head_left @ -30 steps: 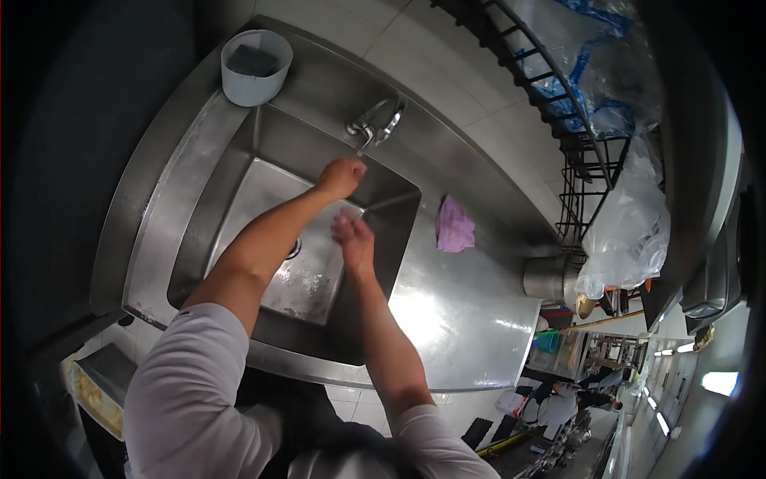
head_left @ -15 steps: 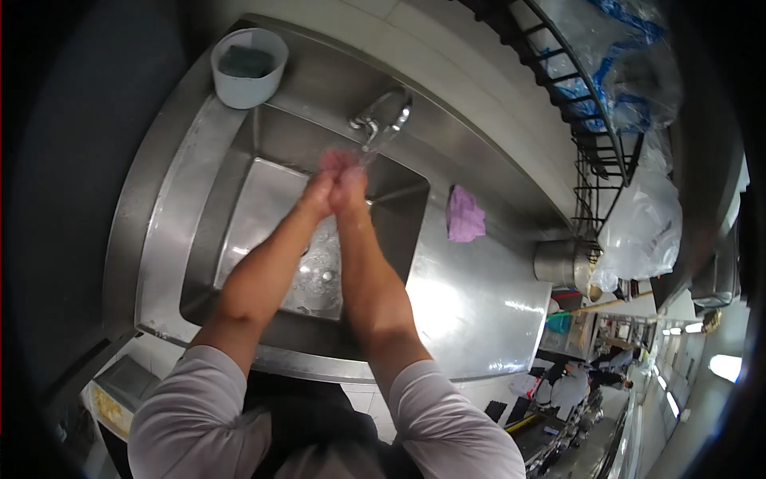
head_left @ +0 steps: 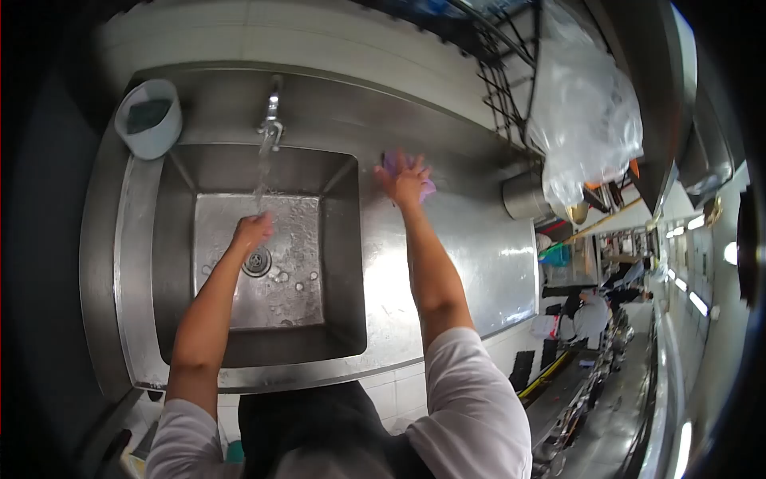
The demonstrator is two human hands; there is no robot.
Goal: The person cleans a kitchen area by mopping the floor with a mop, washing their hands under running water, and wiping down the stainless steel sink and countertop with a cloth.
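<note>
My left hand (head_left: 254, 230) is over the steel sink (head_left: 339, 255), just below the stream of running water (head_left: 264, 168). Its fingers look curled together, with nothing visible in them. Water falls from the tap (head_left: 271, 128) on the sink's back ledge. To the right, my right hand (head_left: 405, 184) reaches over a purple cloth (head_left: 428, 190) on the steel counter. Its fingers are spread, and the hand covers part of the cloth. Whether they touch it I cannot tell. Below my left hand, the drain (head_left: 257, 262) shows in the wet sink bottom.
A white tub (head_left: 152, 132) with something dark inside stands at the sink's back left corner. A metal pot (head_left: 523, 195), a black wire rack (head_left: 511, 88) and clear plastic bags (head_left: 586, 112) are at the right. A person (head_left: 590, 318) is farther off.
My hands were together under the tap and have come apart. The right has moved right to the cloth; the left has dropped lower over the sink. The view has shifted.
</note>
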